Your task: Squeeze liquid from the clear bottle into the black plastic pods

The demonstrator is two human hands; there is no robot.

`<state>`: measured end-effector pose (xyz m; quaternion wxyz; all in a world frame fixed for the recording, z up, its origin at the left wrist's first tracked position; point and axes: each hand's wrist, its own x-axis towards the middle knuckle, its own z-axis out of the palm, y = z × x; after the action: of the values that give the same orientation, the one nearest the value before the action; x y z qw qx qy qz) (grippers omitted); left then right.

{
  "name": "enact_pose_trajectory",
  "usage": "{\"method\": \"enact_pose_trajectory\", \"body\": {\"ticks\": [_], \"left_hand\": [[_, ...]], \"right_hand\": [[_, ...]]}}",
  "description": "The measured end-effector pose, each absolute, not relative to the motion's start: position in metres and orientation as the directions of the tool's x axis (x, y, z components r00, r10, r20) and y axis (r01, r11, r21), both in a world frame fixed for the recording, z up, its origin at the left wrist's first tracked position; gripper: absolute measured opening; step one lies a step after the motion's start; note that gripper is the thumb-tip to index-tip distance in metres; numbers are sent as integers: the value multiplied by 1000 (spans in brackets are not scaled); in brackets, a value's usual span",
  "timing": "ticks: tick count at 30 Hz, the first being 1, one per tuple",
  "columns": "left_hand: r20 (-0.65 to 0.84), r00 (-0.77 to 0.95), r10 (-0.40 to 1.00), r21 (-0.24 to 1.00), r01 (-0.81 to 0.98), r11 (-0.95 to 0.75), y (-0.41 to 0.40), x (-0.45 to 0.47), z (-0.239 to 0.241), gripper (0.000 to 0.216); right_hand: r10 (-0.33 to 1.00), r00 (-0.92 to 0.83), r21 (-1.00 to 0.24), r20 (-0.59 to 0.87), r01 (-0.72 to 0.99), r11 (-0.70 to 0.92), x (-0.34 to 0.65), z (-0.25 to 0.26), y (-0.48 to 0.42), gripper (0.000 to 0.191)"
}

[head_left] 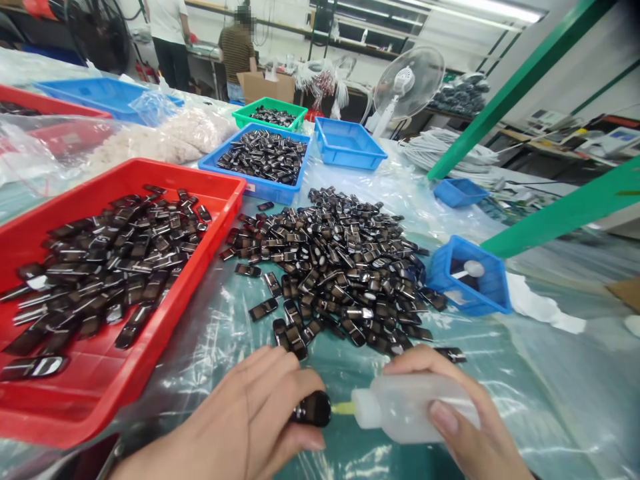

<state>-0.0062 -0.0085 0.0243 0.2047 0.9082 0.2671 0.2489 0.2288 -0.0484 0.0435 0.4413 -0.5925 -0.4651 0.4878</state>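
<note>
In the head view my left hand (250, 413) is closed around a small glossy black plastic piece (316, 408), whose rounded end sticks out past my fingers. My right hand (465, 413) grips a translucent white squeeze bottle (410, 407) lying on its side. The bottle's thin yellow nozzle (344, 408) points left, its tip at or very near the end of the black piece; contact is hard to make out. Just beyond my hands a large heap of similar black pieces (340, 260) is spread over the plastic-covered table (225, 313).
A red tray (210, 257) of black pieces stands left. Behind the heap are a filled blue tray (287, 195), a green tray (303, 119) and another blue tray (350, 160). At right stand a small blue bin (470, 293) and green posts (500, 107). Two people are in the background.
</note>
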Motion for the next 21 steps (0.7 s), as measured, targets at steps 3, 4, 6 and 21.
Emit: {"method": "enact_pose_trajectory", "body": {"ticks": [3, 4, 6, 21], "left_hand": [[367, 710, 601, 476, 412, -777, -8, -5, 26, 27], [399, 686, 608, 475, 413, -778, -8, -4, 25, 28], [443, 658, 609, 483, 397, -781, -8, -2, 22, 31], [488, 617, 617, 442, 434, -785, -7, -1, 23, 37]], "right_hand": [[978, 97, -975, -184, 106, -194, 228, 44, -49, 39], [977, 100, -975, -187, 106, -197, 228, 44, -49, 39], [974, 108, -972, -197, 106, -208, 228, 43, -50, 40], [974, 158, -969, -162, 163, -187, 226, 39, -52, 40]]}}
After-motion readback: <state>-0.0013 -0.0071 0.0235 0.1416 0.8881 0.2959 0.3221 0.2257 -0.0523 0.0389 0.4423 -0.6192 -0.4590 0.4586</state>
